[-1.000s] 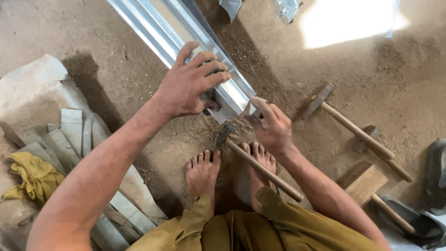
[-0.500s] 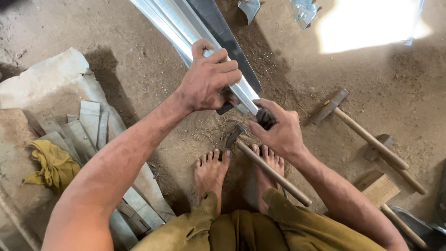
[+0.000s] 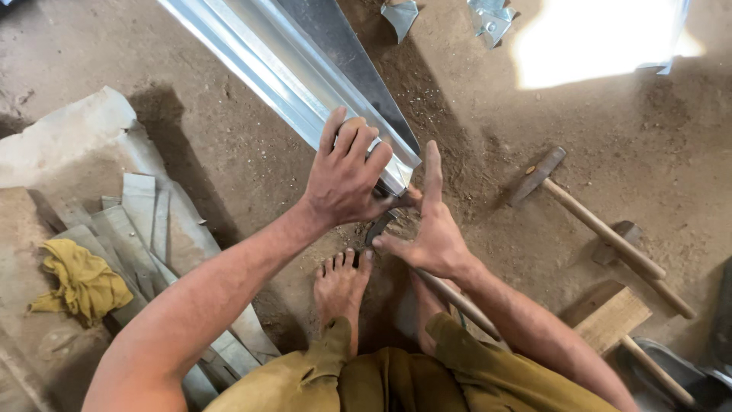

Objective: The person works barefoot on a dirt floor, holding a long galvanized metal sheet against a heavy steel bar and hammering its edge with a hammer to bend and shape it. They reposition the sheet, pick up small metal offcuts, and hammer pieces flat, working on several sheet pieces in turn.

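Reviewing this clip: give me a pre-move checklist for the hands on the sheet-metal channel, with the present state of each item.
1. Left hand pressed flat on the end of the metal channel: ok.
2. Right hand touching the channel end: cannot tell.
3. Hammer under the hands gripped: not ok, the right hand lies open over it.
4. Bare foot away from the hammer head: not ok, toes beside it.
5. Spare hammer out of the way: ok.

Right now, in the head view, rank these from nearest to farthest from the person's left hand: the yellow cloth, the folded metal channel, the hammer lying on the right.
1. Folded metal channel: under the left hand, touching.
2. Hammer: on the dirt to the right.
3. Yellow cloth: far left, on the metal strips.
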